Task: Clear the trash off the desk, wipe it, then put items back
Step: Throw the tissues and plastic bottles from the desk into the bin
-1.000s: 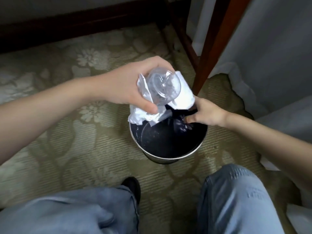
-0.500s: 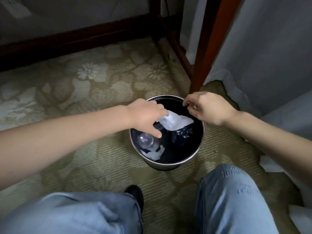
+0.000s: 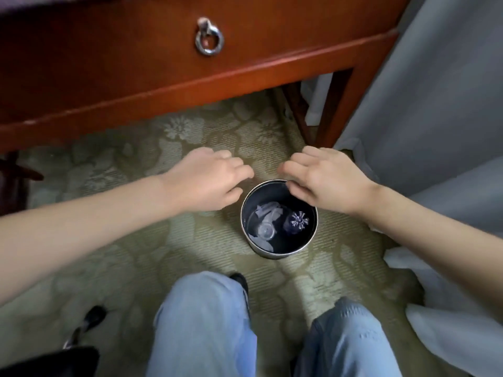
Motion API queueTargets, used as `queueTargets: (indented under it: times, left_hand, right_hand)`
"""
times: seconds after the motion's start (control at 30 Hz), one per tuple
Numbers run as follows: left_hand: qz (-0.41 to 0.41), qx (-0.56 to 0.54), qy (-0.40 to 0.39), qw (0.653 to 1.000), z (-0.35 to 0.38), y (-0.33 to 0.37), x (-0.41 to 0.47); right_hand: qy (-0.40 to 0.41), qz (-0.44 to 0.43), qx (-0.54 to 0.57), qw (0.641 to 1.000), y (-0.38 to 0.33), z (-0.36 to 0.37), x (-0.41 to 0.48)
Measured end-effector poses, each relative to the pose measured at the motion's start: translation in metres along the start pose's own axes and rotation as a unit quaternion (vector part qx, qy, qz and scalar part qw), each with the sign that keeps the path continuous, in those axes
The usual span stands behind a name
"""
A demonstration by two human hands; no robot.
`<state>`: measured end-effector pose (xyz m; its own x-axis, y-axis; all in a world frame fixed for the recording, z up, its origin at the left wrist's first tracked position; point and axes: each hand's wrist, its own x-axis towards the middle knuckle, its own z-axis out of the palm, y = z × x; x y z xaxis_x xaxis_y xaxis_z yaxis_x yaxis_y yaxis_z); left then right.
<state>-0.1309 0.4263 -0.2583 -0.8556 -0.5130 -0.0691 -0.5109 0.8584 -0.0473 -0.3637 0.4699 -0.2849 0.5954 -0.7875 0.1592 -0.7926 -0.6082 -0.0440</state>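
Released since the earlier frames: clear bottle (image 3: 266, 229) and crumpled tissue (image 3: 268, 209), now recorded inside the waste bin (image 3: 272, 254); both grips have been lifted out of its mouth.

- Left grip (image 3: 209, 180): fingers loosely curled, nothing held; placed above the carpet (image 3: 136, 254), just left of the bin's rim.
- Right grip (image 3: 326, 183): fingers loosely curled, nothing held; seen over the bin's far right rim. Contact with the rim cannot be told.
- Bin contents: clear bottle at left, tissue around it, second bottle (image 3: 298, 220) at right with its base turned upward.
- Surroundings: wooden worktop (image 3: 190, 85) with a ring pull (image 3: 209, 36) on its drawer, beyond the hands; worktop leg (image 3: 340, 104) and grey fabric (image 3: 435, 104) at right; knees in blue jeans (image 3: 206, 322) and a black shoe (image 3: 239, 278) on the near side of the bin.
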Motion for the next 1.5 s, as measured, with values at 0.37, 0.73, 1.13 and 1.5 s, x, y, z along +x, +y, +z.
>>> queueTargets:
  times: [0.37, 0.73, 1.13, 1.5]
  left_hand:
    - [-0.107, 0.015, 0.074, 0.991, -0.227, -0.052, -0.06]
    - [-0.141, 0.029, 0.048, 0.988, -0.267, -0.231, -0.065]
    - [-0.327, 0.02, -0.099, 0.939, -0.239, -0.412, -0.062]
    - [-0.293, -0.192, -0.135, 0.927, -0.223, -0.438, -0.048]
  right_hand:
    - [0.052, 0.018, -0.012, 0.998, -0.031, -0.227, 0.096]
    - [-0.017, -0.002, -0.015, 1.0, -0.012, -0.246, 0.265]
    - [-0.232, 0.011, 0.009, 0.973, 0.016, -0.209, 0.394]
    - [-0.041, 0.096, 0.201, 0.974, 0.068, -0.217, 0.455]
